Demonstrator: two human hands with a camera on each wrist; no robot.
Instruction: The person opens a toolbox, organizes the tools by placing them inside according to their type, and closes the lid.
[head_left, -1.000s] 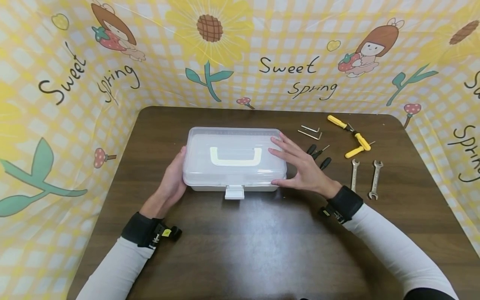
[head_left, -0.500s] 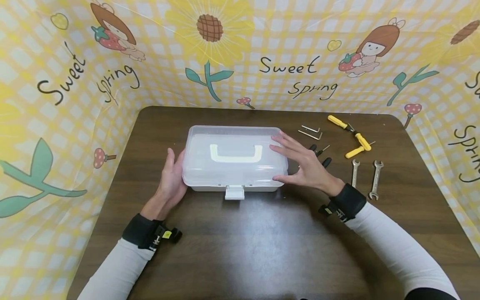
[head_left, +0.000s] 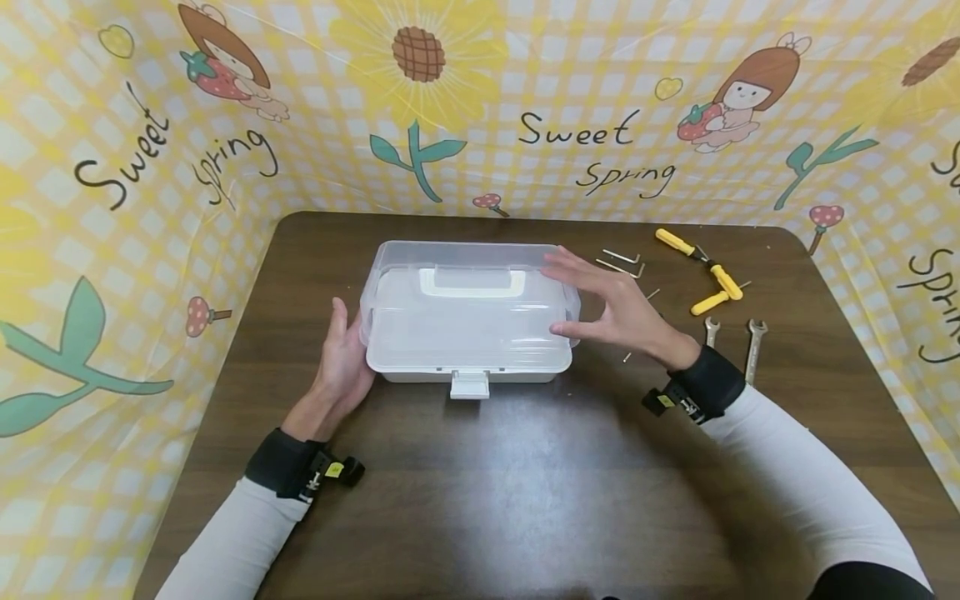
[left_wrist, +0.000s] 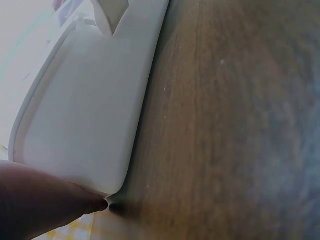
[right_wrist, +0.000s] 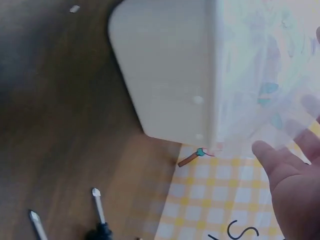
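Observation:
A pale plastic case [head_left: 468, 377] sits on the brown table, its front latch [head_left: 469, 385] hanging down. Its clear lid [head_left: 472, 254], with a white handle [head_left: 472, 287], is tilted up at the front. My right hand [head_left: 618, 304] grips the lid's right end, thumb at the front side and fingers over the top. In the right wrist view the thumb [right_wrist: 280, 165] meets the clear lid. Along the case's left end rests my left hand [head_left: 343, 358], thumb raised; in the left wrist view a finger [left_wrist: 45, 200] touches the base's corner.
Right of the case lie hex keys [head_left: 621, 262], yellow-handled tools [head_left: 716, 275] and two wrenches [head_left: 753, 350], one partly behind the right wrist. Dark-handled screwdrivers [right_wrist: 97, 202] lie under the right hand. A patterned cloth [head_left: 480, 108] hangs behind the table.
The lid's front edge has risen and swung back, with my right hand moving up along with it. My left thumb has lifted away from the case; the base has stayed put.

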